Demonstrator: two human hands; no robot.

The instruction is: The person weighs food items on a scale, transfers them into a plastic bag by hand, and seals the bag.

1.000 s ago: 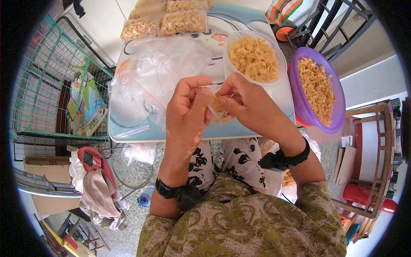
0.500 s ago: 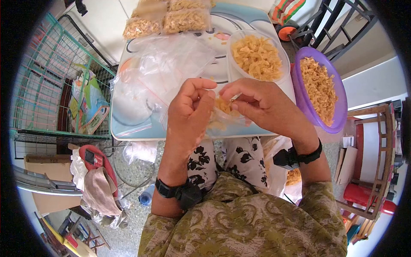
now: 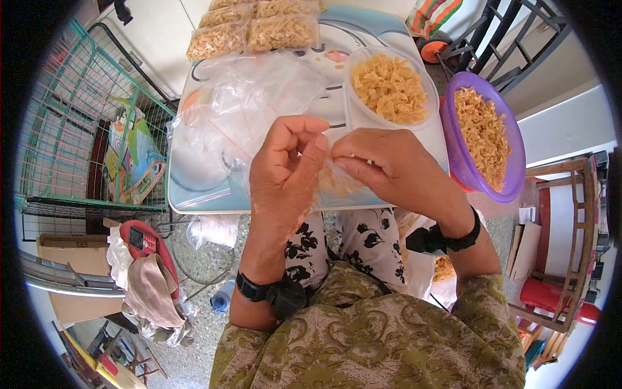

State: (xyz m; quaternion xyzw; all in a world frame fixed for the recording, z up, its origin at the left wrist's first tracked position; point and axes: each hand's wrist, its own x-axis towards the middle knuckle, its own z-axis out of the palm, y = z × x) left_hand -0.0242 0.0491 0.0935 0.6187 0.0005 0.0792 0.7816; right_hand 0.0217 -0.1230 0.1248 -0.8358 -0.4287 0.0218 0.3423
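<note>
Over the table's near edge, a small clear plastic bag (image 3: 338, 183) with some yellow chips in it hangs between my hands. My left hand (image 3: 288, 159) is closed, thumb against curled fingers, at the bag's upper left. My right hand (image 3: 398, 162) pinches the upper right of the bag, thumb pressed to the fingers. Both hands partly hide the bag and its mouth. Just beyond my right hand stands a translucent tub (image 3: 350, 91) of yellow chips (image 3: 392, 87). Loose clear bags (image 3: 259, 97) lie spread beyond my left hand.
Filled bags of chips (image 3: 282, 32) are stacked at the table's (image 3: 409, 32) far left. A purple basin (image 3: 516, 146) of browner flakes (image 3: 481, 133) stands off the right side. A wire cage (image 3: 65, 123) is at left, beside a red stool (image 3: 167, 259) with a phone and cloth.
My right hand's fingers have come down and closed on the bag's top, nearer my left fingertips. The chips inside the bag are now more covered. My left hand has barely shifted.
</note>
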